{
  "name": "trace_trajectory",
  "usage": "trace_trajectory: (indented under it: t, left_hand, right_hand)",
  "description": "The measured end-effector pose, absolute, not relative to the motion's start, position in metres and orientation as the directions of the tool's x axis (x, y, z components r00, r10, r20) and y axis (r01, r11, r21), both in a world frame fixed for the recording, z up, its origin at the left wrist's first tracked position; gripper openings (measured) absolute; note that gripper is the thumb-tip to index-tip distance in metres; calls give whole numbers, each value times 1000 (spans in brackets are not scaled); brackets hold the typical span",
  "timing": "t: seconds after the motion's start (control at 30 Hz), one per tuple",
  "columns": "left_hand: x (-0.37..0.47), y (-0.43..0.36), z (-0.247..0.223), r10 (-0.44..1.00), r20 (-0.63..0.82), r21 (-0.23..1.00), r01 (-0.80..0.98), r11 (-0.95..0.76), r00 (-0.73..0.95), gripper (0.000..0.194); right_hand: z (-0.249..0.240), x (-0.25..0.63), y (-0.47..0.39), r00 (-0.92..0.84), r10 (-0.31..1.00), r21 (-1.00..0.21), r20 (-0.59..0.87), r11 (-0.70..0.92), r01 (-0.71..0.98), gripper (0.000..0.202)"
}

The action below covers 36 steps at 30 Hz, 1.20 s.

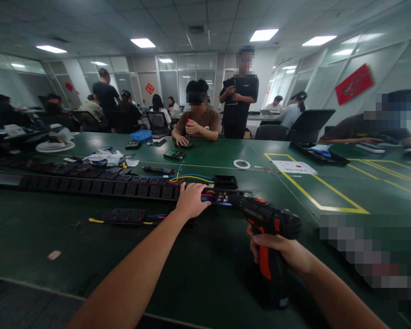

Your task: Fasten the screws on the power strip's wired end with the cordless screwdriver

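My right hand (282, 246) is wrapped round the grip of a black and orange cordless drill (269, 219), its nose pointing left. The drill's tip meets the open right end of a long black power strip (102, 186), at a small metal part with wires (222, 196). Over that end lies my left hand (192, 201), its fingers curled across the strip's edges and holding it. Red and blue wires show beside my fingers. Where the drill's tip touches is too small to make out.
A short socket block (128, 215) with loose wires lies in front of the strip. Behind are a dark pen-shaped tool (159, 170), a roll of white tape (241, 164) and a blue basket (141, 135). A person (198, 119) works across the green table (208, 269).
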<state>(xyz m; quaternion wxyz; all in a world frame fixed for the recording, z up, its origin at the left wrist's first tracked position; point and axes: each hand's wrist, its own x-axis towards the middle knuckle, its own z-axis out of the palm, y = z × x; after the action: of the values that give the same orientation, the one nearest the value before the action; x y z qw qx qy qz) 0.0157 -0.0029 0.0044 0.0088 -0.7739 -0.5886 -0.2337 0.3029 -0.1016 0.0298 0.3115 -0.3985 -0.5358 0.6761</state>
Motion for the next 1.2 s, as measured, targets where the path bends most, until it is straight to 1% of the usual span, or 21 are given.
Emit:
trace_trajectory:
  t: [0.17,0.37,0.67,0.83,1.2]
  left_hand:
    - [16,-3,5,909,365,259,917,-304,199,55]
    - [16,-1,4,908,370,263,915,-308,199,56]
    - [16,-3,6,906,376,255,918,-304,195,54]
    - [16,-2,6,906,374,255,917,-306,198,55]
    - [15,-2,5,911,358,254,917,-307,206,56]
  right_hand:
    - [28,303,-102,-503,847,-978,-174,-207,-11,41]
    - [29,302,-103,-511,841,-976,-177,-217,-19,40]
    - [30,301,-104,-492,854,-981,-171,-194,5,39]
    - [33,300,-105,-468,861,-976,-200,-218,15,42]
    - [37,299,-106,-478,857,-979,-192,-199,36,41]
